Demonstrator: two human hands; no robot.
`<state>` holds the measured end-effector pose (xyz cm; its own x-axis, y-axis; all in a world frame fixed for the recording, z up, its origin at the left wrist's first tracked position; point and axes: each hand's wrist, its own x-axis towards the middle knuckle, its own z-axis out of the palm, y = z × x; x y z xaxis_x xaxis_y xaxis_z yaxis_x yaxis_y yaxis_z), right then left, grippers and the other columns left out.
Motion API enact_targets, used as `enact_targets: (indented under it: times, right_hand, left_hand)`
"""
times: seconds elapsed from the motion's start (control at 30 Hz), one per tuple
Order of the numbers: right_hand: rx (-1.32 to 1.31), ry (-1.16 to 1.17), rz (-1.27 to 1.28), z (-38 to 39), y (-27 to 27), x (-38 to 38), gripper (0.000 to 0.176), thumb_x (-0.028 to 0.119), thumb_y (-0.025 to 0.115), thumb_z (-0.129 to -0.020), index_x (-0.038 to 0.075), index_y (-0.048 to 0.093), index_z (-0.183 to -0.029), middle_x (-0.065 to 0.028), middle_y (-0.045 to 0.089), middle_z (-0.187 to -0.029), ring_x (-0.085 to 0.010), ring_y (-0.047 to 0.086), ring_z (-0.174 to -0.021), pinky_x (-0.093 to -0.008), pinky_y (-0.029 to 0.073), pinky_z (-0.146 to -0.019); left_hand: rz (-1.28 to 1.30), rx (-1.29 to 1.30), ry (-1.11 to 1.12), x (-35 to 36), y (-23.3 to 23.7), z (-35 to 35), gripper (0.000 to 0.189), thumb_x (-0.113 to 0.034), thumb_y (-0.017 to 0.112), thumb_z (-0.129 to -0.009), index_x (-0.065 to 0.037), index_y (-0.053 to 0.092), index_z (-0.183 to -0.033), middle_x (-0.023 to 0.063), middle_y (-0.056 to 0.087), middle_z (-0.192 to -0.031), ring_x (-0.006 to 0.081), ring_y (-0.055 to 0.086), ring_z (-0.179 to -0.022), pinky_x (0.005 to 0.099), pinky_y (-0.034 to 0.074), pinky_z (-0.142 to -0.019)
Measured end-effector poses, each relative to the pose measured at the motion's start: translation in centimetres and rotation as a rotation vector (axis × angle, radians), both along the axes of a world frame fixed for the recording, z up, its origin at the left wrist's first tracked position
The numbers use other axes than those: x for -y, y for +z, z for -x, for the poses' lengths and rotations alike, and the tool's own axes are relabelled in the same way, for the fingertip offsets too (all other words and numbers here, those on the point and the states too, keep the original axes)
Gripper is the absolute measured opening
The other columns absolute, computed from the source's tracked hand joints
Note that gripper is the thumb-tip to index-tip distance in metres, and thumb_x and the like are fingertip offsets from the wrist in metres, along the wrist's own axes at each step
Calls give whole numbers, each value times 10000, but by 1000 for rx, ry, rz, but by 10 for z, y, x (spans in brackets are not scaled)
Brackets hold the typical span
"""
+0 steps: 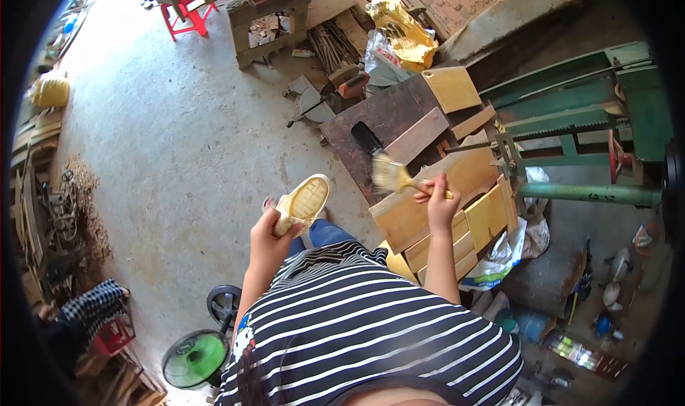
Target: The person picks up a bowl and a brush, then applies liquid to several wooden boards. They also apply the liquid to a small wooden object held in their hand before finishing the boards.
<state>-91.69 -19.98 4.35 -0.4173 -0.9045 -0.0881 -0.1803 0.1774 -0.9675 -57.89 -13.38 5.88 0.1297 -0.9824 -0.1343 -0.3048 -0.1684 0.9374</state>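
My left hand [267, 229] is closed around the narrow end of a pale yellow carved piece [308, 199]. It has an oval shape with a raised rim and a grid pattern inside. In my right hand [441, 205] is a paintbrush [397, 178], gripped by its wooden handle. Its wide, pale bristles point left and look blurred. The brush is over the near edge of a work surface with wooden boards [439, 199], apart from the carved piece. A black-handled item [367, 138] lies just beyond the bristles.
A green saw machine [571, 120] stands to the right of the boards. Behind the dark tabletop [349, 124] is a miter saw [314, 103]. A green fan [196, 361] is at lower left, near a seated person's checked clothing [93, 300]. Wood scraps line the left side.
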Motion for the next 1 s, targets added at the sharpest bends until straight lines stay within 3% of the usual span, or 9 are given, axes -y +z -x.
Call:
enact_targets:
  times: [0.03,0.23,0.33,0.43,0.6,0.77,0.83,0.9,1.0]
  right_hand:
    - [125,59,29,-27,17,-1,442,343,438,-974,-9,567,-742,-115,621,-692,-186,613,-480,-273,504,-422]
    - [494,206,-117,-142,50,-11,199,167,476,-933,28,498,-792,-98,593,-673,-173,614,-500,-253,493,-418]
    - [593,192,-203,-167,36,-12,130,122,497,-941,14,498,-869,-106,614,-785,-181,655,-644,-253,559,-567]
    - [529,195,-338,-174,25,-17,140,142,505,-947,6,506,-911,-109,616,-832,-201,662,-711,-270,568,-621]
    - [385,128,-438,-168,1,-38,192,188,536,-944,0,539,-985,-104,604,-933,-160,636,-776,-271,546,-691]
    - [257,-166,-271,-145,-16,-52,270,240,532,-948,28,515,-1113,-96,584,-977,-140,614,-747,-263,523,-645]
    - [439,-495,-78,-131,-21,-50,342,278,494,-964,50,434,-1212,-122,580,-1011,-168,625,-751,-281,521,-645]
    - [464,-542,-68,-108,-30,-45,402,332,454,-974,69,372,-1267,-147,580,-1026,-193,633,-742,-292,519,-632]
    - [546,-587,-158,-83,-40,-31,415,387,433,-970,74,403,-1242,-163,582,-1026,-189,631,-725,-285,510,-614]
  left_hand:
    - [-11,-97,8,9,-3,-11,344,-66,770,-730,-33,428,-708,-20,397,-612,66,338,-588,230,313,-493]
    - [-9,-75,-342,62,10,-71,376,-63,796,-704,-31,421,-708,-17,396,-619,69,343,-595,236,333,-499]
    - [-32,-45,-554,88,27,-82,362,-114,807,-688,-6,465,-733,75,515,-661,146,456,-589,281,426,-552]
    - [43,-76,-738,111,25,-80,353,-114,807,-684,-2,479,-748,92,537,-678,166,489,-597,291,436,-560]
    - [95,-1,-948,133,23,-41,329,-207,774,-716,-26,508,-784,172,589,-755,364,583,-707,387,475,-615]
    - [158,55,-1026,162,22,11,304,-182,763,-726,-15,522,-806,174,605,-798,366,599,-729,390,481,-629]
    - [183,-47,-935,178,23,36,296,-171,753,-737,-4,520,-810,177,609,-809,360,607,-729,392,480,-626]
    - [213,-4,-930,193,33,63,300,-169,750,-744,4,511,-802,185,603,-798,334,604,-700,379,474,-617]
    - [159,38,-741,214,28,102,282,-172,713,-808,-5,486,-825,91,546,-682,120,496,-619,279,436,-580]
